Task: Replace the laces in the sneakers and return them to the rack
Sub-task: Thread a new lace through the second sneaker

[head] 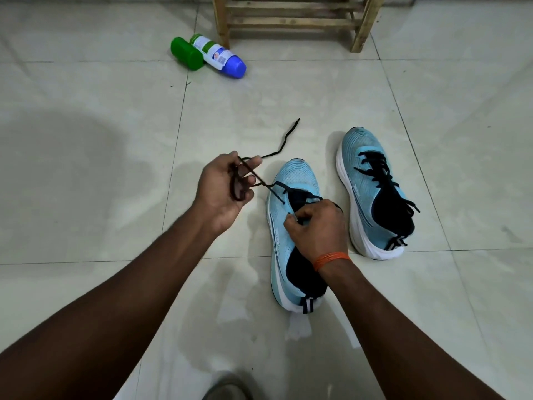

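- Left hand (223,187) grip closed on bunched black shoelace (261,182), loose end trailing over tiled floor (101,140).
- Right hand (318,226) grip pinched at lace on near light-blue knit sneaker (291,192), mid-floor.
- Second light-blue laced sneaker (372,186) just right, apart.
- Wooden slatted rack (294,18) at back; green bottle (187,53), white blue-capped bottle (219,56) lying beside it.

Rack (291,21) top cut off; right hand (317,229) hides eyelets.
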